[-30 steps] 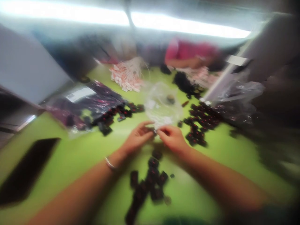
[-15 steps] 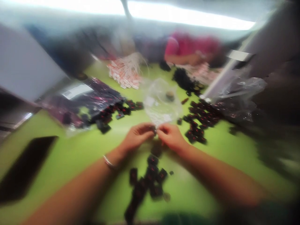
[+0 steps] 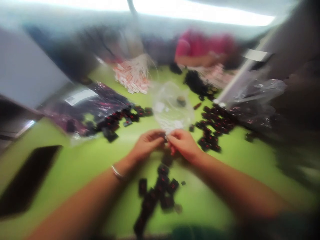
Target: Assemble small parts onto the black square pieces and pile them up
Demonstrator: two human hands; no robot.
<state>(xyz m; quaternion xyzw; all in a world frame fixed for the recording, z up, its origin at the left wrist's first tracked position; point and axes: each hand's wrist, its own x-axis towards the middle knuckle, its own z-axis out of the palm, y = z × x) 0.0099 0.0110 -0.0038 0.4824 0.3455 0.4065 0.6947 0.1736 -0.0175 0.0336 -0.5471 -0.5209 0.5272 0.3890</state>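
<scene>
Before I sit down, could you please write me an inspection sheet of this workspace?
Surface: green tabletop, partly covered.
Job's things: small part in hand, too blurred to identify; dark pieces nearer the wearer.
Clutter: translucent bag beyond the hands; dark slab at left.
Hands: left hand and right hand both pinch the small part.
Cables: pale strands bunched at the far side; kind unclear.
Surroundings: pink sleeve opposite; bright light above.

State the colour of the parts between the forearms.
The parts are black with red marks, seen in the head view.
</scene>
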